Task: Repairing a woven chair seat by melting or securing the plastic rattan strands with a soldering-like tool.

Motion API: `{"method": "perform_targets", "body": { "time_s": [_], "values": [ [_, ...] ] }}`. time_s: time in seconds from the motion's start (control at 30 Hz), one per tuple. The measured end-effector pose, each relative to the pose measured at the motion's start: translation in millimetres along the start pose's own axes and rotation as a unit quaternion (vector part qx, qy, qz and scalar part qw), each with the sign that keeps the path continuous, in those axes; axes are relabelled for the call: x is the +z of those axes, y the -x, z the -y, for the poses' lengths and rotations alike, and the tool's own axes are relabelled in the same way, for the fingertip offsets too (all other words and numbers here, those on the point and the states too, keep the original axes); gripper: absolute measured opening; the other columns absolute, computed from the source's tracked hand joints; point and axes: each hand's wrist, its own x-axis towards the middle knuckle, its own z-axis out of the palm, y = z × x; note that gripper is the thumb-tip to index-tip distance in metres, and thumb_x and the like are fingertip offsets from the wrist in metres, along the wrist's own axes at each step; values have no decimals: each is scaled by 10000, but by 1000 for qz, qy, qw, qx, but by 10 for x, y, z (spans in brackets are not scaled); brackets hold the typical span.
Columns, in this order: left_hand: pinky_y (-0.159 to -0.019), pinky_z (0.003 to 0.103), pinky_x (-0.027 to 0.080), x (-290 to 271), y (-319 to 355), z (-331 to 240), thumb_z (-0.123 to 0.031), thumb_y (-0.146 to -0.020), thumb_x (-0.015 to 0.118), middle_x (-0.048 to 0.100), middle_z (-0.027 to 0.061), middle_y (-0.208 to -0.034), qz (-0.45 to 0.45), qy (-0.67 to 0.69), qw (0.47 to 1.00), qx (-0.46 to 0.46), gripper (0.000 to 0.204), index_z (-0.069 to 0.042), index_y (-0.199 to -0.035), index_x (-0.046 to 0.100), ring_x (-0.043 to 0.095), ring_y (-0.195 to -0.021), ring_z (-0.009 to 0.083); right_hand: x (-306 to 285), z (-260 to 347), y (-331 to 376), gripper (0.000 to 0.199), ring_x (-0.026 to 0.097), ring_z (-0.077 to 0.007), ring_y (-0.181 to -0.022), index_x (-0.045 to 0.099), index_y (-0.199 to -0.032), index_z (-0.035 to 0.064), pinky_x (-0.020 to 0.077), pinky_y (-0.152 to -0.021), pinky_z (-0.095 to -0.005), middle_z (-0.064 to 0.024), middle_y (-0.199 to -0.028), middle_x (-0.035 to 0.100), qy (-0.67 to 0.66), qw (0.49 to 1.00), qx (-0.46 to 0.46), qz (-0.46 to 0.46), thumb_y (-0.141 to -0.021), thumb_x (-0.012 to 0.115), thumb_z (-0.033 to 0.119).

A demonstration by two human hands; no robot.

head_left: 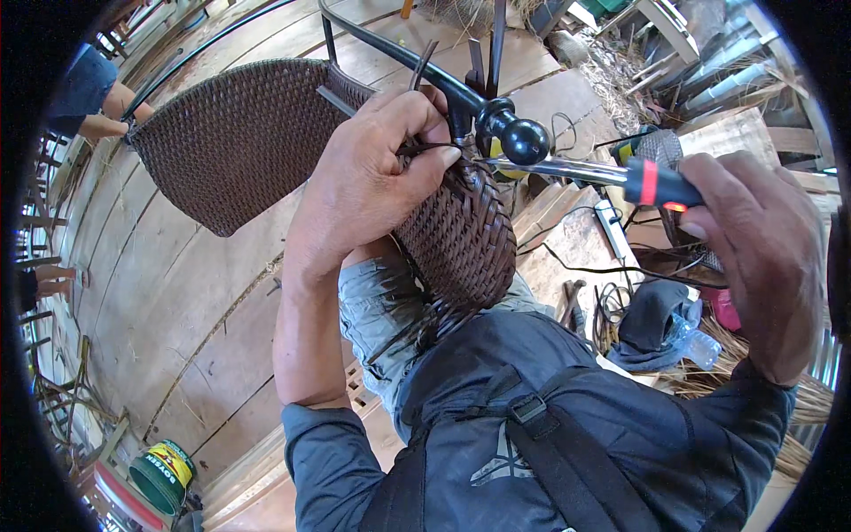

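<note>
Green bucket [164, 479], 1; brown woven furniture piece [230, 142], 1, near end at the lap [505, 355]; left hand [381, 160] pinching 1 dark strip [428, 149] beside it; black ball knob [525, 140], 1; hand tool [651, 183], 1, tip near weave; right hand [753, 239] wrapped around handle.

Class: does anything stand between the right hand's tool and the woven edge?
Nothing visible does: the tool in the right hand points at the woven edge beside the left hand. The black ball slightly overlaps its metal shaft in this view; whether they touch, I cannot tell.
</note>
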Motion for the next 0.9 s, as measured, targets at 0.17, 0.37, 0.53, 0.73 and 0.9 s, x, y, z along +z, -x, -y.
{"method": "perform_targets", "body": {
  "time_s": [0.17, 0.37, 0.53, 0.73, 0.9],
  "values": [
    [-699, 263, 423, -16, 42, 39, -25, -755, 652, 498, 43, -776, -17, 2, 999, 29, 154, -16, -800, 504, 497, -743, 133, 20, -296, 328, 267, 560, -263, -776, 558, -1035, -21, 435, -712, -323, -159, -883, 548, -110, 991, 69, -35, -792, 571, 89],
    [-709, 316, 427, 8, -3, -12, -37, -731, 641, 516, 94, -793, -14, 8, 999, 34, 160, -8, -794, 496, 524, -769, 230, 798, -687, 693, 301, 444, -76, -573, 579, -1038, 18, 374, -531, -209, -14, -775, 524, -504, 781, 368, 2, -802, 591, 204],
    [-702, 359, 430, 19, -19, -17, -48, -727, 625, 525, 116, -795, -14, 17, 1000, 22, 155, -8, -779, 486, 532, -785, 287, 1415, 201, -146, 292, 432, -56, -508, 473, -957, 47, 359, -431, -194, 21, -675, 448, -795, 551, 238, -85, -758, 660, 150],
    [-684, 356, 427, 12, -3, 9, -54, -722, 642, 512, 107, -766, -15, 4, 1000, 12, 165, -13, -787, 496, 524, -759, 285, 1359, 733, -765, 376, 491, -44, -613, 518, -1027, 24, 400, -530, -180, 13, -781, 545, -839, 525, 124, -68, -731, 725, 130],
    [-677, 355, 425, -20, 1, -10, -60, -722, 639, 495, 108, -764, -2, -3, 1000, 7, 167, -22, -795, 494, 519, -759, 282, 1308, 766, -849, 423, 542, -58, -777, 518, -1088, 4, 452, -713, -204, -3, -883, 582, -839, 523, 116, -96, -730, 724, 94]
  ]
}}
